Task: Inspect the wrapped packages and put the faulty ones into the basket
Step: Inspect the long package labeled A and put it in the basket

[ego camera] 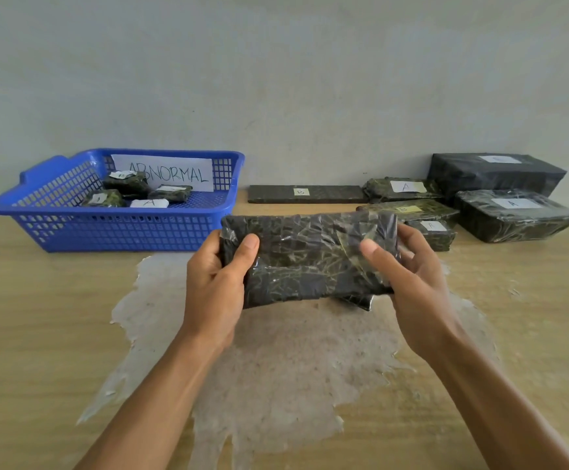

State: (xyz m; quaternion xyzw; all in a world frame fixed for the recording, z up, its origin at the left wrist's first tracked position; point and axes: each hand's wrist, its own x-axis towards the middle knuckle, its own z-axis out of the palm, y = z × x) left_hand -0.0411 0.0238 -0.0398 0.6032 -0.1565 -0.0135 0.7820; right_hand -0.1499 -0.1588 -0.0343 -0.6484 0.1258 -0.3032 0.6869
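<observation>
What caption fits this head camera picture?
Both hands, left and right, hold a wrapped package near the blue basket.

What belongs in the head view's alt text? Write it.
Two hands, left and right, hold a dark wrapped package above a wooden table. A blue basket labelled ABNORMAL holds small packages at left; more labelled packages sit at right.

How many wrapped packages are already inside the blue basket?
4 show in the blue basket: one at the back, one toward the right, one front left, and one with an A label. Others may lie hidden.
</observation>
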